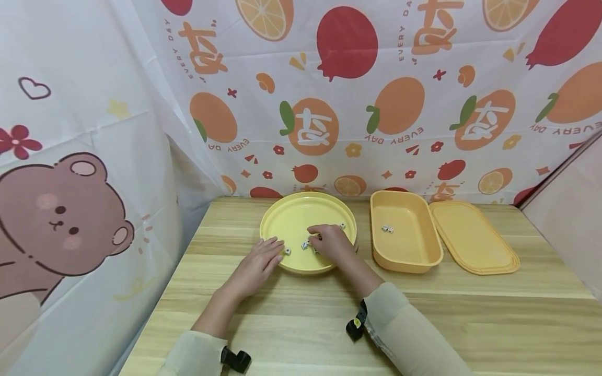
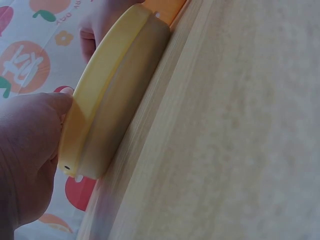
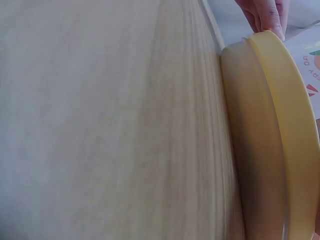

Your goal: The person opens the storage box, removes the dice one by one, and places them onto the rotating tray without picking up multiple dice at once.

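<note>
Several small white dice [image 1: 304, 245] lie on the round yellow tray [image 1: 291, 211]. My left hand [image 1: 254, 266] rests at the tray's near left rim, fingers stretched over it, with a single die [image 1: 287, 251] right beside the fingertips. In the left wrist view the same hand [image 2: 30, 150] touches the tray's side wall [image 2: 95, 120]. Over the right part of the tray, my right hand [image 1: 333, 243] reaches down with bent fingers among the dice. A dark-spotted die shows between its thumb and index finger; whether it is gripped is unclear.
Right of the tray stands an orange-yellow rectangular box [image 1: 406, 250] with dice [image 1: 388, 228] inside. Its matching flat lid [image 1: 475, 237] lies beside it on the wooden table [image 1: 301, 324]. A fruit-patterned cloth [image 1: 348, 120] hangs behind the table.
</note>
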`<action>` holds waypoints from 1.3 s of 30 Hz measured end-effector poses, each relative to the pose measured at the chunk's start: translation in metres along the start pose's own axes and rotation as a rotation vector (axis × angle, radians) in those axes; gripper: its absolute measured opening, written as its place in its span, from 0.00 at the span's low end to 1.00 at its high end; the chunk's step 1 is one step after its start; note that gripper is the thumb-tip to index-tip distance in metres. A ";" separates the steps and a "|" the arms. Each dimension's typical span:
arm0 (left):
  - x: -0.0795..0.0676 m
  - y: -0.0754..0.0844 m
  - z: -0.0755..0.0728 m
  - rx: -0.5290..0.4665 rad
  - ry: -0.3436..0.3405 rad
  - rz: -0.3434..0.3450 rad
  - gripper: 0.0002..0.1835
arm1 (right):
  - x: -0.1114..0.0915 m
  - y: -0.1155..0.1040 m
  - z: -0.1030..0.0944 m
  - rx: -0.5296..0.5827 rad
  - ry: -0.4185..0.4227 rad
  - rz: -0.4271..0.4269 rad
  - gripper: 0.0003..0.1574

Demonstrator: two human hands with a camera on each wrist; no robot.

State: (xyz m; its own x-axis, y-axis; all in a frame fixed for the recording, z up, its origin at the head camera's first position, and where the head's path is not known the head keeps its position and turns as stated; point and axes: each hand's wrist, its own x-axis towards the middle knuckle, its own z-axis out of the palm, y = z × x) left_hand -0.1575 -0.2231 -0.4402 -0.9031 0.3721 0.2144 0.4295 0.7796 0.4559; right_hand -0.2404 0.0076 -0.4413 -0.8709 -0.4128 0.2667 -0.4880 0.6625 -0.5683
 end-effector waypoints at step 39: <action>0.002 -0.002 0.005 -0.009 0.019 0.007 0.21 | -0.044 0.098 -0.130 0.003 0.103 0.372 0.29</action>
State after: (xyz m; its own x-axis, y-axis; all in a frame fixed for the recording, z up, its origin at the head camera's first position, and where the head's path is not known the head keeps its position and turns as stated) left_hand -0.1601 -0.2216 -0.4455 -0.8998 0.3682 0.2342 0.4362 0.7724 0.4617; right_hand -0.2572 0.1723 -0.4074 -0.9897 -0.0799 0.1188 -0.1379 0.7532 -0.6431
